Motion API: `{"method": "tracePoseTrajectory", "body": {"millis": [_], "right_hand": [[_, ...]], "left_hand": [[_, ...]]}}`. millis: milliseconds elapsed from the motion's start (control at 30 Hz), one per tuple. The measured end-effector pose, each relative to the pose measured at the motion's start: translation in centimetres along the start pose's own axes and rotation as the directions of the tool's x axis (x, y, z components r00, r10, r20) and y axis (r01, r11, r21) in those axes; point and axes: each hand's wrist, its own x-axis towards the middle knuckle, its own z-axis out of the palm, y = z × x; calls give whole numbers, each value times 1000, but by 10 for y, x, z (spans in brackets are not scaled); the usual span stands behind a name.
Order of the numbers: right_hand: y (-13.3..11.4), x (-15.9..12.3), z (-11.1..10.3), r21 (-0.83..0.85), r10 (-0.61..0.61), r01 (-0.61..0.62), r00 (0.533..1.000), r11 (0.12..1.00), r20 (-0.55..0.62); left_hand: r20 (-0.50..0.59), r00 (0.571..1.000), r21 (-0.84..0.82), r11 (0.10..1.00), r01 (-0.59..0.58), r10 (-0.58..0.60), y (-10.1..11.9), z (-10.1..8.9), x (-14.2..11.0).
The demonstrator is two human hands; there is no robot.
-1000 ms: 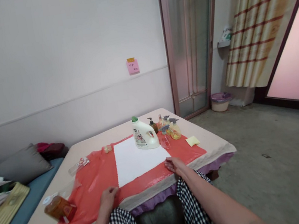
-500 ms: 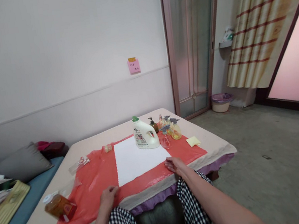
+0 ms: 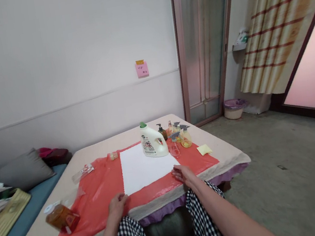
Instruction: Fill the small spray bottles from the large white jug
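Observation:
My left hand (image 3: 118, 204) rests at the front edge of a red plastic sheet (image 3: 103, 188), by the near left corner of a white cloth (image 3: 138, 173). Its fingers are loosely bent with nothing seen in them. Beside the cloth's near right corner is my right hand (image 3: 183, 174), fingers stretched out and apart, holding nothing. A white detergent jug (image 3: 152, 144) with a green cap stands upright on the cloth, beyond both hands. To its right are a clear spray bottle (image 3: 175, 147), a yellowish spray bottle (image 3: 186, 139) and a brown pump bottle (image 3: 162, 132).
A large jar of amber liquid (image 3: 62, 217) stands at the left. Behind it lie a clear plastic bag (image 3: 83, 173) and a small bottle (image 3: 113, 156). Yellow sticky notes (image 3: 204, 149) lie at the right. A grey cushion (image 3: 24, 171) sits at far left.
My left hand has moved slightly right and up toward the cloth's corner. My right hand has shifted slightly left. The objects on the sheet stay in place.

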Motion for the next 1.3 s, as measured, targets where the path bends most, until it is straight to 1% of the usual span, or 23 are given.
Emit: {"method": "tracePoseTrajectory", "body": {"millis": [133,200,300,367,433,533,700,833,1000,1300], "right_hand": [[7,0,8,-35,-48,50,998,998,38],[10,-2,13,-50,-91,94,994,994,61],[14,-7,23,-61,-202,209,974,976,100],[16,-12,30,-70,-290,301,947,951,138],[18,-17,39,-87,-359,380,914,921,191],[23,-22,50,-124,-418,462,868,878,269],[34,-23,63,-182,-473,555,807,812,355],[40,-20,66,-218,-504,608,772,764,387],[42,-17,65,-248,-522,638,753,729,401],[40,-16,61,-275,-533,649,749,709,392]], "left_hand": [[-4,998,-32,998,-61,61,15,21,-1],[-12,997,-43,996,-80,80,24,32,-1],[-50,994,-71,992,-100,96,38,45,-2],[-75,992,-94,990,-109,102,46,49,-5],[-94,990,-118,986,-118,107,53,51,-9],[-114,987,-161,978,-133,115,61,50,-15],[-138,979,-188,966,-177,152,66,47,-22],[-137,976,-180,965,-190,167,66,48,-21],[-122,977,-177,965,-196,176,68,52,-19],[-121,983,-176,972,-158,138,69,49,-20]]}}
